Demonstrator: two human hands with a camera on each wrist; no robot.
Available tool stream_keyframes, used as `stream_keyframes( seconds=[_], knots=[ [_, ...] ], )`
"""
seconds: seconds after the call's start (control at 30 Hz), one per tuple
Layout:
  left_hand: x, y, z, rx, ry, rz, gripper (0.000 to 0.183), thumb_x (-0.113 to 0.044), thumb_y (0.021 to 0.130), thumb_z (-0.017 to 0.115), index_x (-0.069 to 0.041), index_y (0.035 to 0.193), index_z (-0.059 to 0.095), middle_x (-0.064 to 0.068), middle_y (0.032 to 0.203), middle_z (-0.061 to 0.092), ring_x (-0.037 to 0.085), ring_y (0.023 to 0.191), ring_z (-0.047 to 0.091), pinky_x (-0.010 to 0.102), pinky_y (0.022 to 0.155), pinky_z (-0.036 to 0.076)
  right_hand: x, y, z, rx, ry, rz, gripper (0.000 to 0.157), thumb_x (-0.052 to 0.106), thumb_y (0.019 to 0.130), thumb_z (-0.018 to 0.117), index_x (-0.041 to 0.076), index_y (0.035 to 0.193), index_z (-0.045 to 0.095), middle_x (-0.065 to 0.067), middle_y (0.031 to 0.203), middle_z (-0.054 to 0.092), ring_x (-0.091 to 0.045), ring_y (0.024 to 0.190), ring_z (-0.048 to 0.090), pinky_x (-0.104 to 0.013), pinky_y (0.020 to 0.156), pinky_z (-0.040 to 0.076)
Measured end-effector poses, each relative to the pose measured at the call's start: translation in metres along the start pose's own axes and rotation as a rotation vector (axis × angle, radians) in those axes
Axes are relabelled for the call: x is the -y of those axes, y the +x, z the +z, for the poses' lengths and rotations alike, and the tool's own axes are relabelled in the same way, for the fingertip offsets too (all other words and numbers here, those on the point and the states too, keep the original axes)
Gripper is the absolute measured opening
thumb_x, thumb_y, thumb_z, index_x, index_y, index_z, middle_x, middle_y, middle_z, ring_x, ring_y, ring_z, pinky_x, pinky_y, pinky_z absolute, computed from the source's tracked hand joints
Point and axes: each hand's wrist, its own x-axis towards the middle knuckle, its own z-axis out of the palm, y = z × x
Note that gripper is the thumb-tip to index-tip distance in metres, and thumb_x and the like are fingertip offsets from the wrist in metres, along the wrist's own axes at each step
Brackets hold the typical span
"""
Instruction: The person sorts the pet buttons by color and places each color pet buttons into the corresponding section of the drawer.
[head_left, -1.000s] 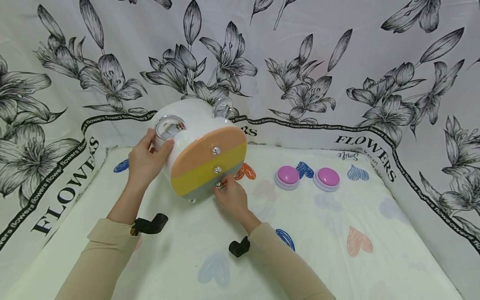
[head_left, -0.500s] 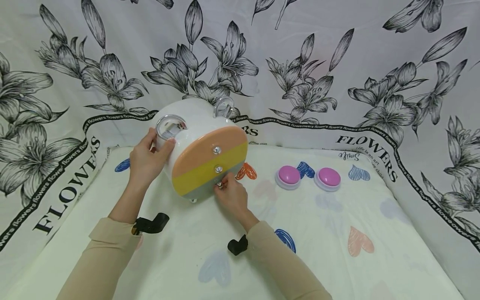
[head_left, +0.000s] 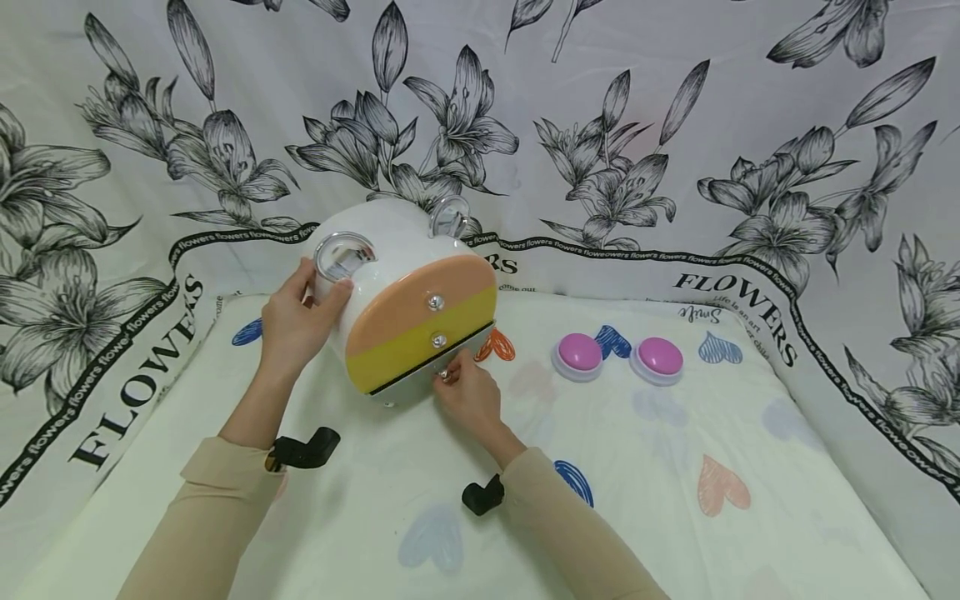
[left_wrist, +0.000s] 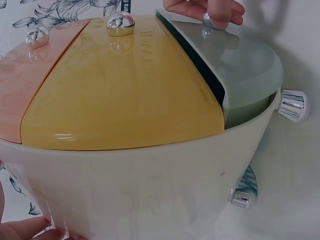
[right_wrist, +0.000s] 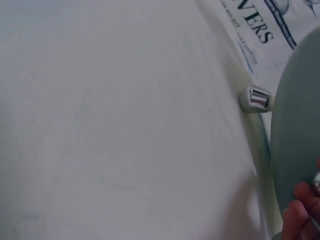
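Observation:
A glossy white storage box (head_left: 405,221) has a rounded front with three drawers. The orange drawer (head_left: 386,312) and the yellow drawer (head_left: 382,367) sit flush. The grey-green bottom drawer (left_wrist: 250,70) stands slightly out, leaving a dark gap beside the yellow one. My left hand (head_left: 294,323) grips the box's left side, thumb by a chrome-rimmed round part (head_left: 343,255). With its fingertips my right hand (head_left: 471,402) pinches the silver knob (head_left: 443,375) of the grey-green drawer. Short chrome feet (left_wrist: 294,105) stick out from the underside.
Two pink push buttons (head_left: 580,352) on clear white bases lie to the right of the box. A white cloth with printed hearts (head_left: 723,485) covers the surface. Behind it hangs a flower-printed fabric (head_left: 465,108).
The grey-green drawer has come out a little, pulled by my right hand on its knob, so a dark gap now shows under the yellow drawer. My left hand keeps its hold.

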Motion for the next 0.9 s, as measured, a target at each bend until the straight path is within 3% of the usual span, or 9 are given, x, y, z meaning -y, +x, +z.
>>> stream_keyframes(
  seconds=[0.23,0.9],
  knots=[
    [0.001,-0.002,0.000,0.008,-0.002,-0.011,0.071,-0.047,0.086,0.056,-0.012,0.143,0.033,0.003,0.151,0.024,0.020,0.136,0.028,0.042,0.103,0.036,-0.004,-0.006,-0.005,0.011,-0.013,0.016,0.018,0.028,0.077,0.067,0.020,0.083,0.052,0.010,0.072,0.065,-0.008,0.058,0.057,-0.020,0.044,0.037],
    [0.001,0.000,0.000,0.007,0.011,-0.011,0.066,-0.049,0.085,0.056,-0.012,0.138,0.043,0.000,0.150,0.025,0.019,0.136,0.028,0.042,0.103,0.037,-0.015,-0.027,-0.029,0.076,0.044,0.022,0.020,0.025,0.077,0.068,0.016,0.085,0.052,0.007,0.073,0.063,-0.006,0.061,0.054,-0.018,0.049,0.040]
  ],
)
